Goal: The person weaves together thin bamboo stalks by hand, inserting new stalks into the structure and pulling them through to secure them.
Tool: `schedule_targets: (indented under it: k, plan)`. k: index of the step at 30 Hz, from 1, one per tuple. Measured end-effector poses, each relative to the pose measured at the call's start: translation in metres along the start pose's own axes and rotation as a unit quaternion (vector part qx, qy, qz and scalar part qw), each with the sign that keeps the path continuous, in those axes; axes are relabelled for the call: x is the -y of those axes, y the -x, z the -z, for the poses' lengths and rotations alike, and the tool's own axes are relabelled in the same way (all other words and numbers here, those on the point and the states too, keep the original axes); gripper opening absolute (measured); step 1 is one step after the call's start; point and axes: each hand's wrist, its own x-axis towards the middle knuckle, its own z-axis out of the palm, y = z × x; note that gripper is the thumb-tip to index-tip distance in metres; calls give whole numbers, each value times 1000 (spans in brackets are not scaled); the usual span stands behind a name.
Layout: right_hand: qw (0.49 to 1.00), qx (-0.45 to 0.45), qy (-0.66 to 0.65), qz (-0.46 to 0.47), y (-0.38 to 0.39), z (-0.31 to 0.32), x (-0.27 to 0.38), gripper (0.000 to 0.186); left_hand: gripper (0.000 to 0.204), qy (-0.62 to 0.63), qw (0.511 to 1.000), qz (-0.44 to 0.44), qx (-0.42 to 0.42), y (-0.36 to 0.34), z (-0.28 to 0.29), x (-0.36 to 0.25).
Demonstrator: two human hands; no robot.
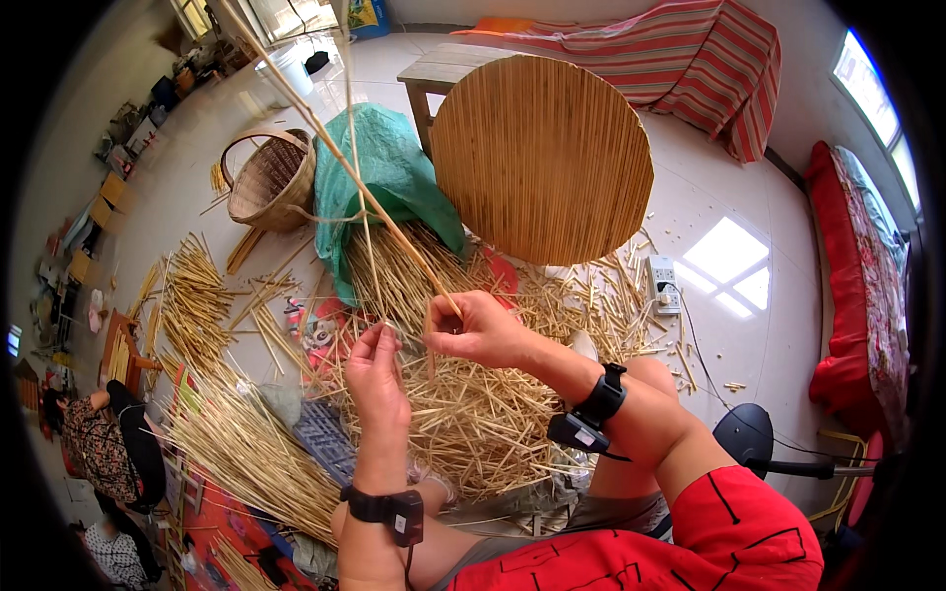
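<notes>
My right hand (478, 330) is closed around a long straw-coloured stalk (406, 246) that slants up and left past the top edge of the view. Beside it, my left hand (376, 374) is pinched at the lower end of a thinner stalk (369, 241), which rises almost straight up and crosses the thicker one. Both hands are raised over a heap of short cut stalk pieces (473, 424) on the floor. Just beyond them, a green woven sack (379, 153) lies with its mouth toward me, full of stalks (404, 261).
A round stalk panel (542, 158) leans against a wooden bench (443, 64). A wicker basket (266, 192) stands left of the sack. Long stalk bundles (256, 443) lie at left. A power strip (664, 286) with a cord sits at right. Two people (108, 433) sit far left.
</notes>
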Motion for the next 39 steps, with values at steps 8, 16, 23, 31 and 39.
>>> schedule_targets:
  k: [8,16,23,31,39]
  plan:
    - [995,90,-32,-9,7,-1,17,14,16,62,997,50,1,-12,17,-10]
    - [989,139,5,-44,3,16,19,26,9,-4,996,73,40,-4,10,-12]
    - [968,-242,-42,-56,-7,20,14,21,6,-106,967,170,161,38,-13,7]
    - [957,-289,5,-40,-9,30,-10,18,8,-230,936,118,238,56,-21,26]
    - [975,-113,-152,-115,6,1,12,16,21,-158,973,17,168,31,-25,-9]
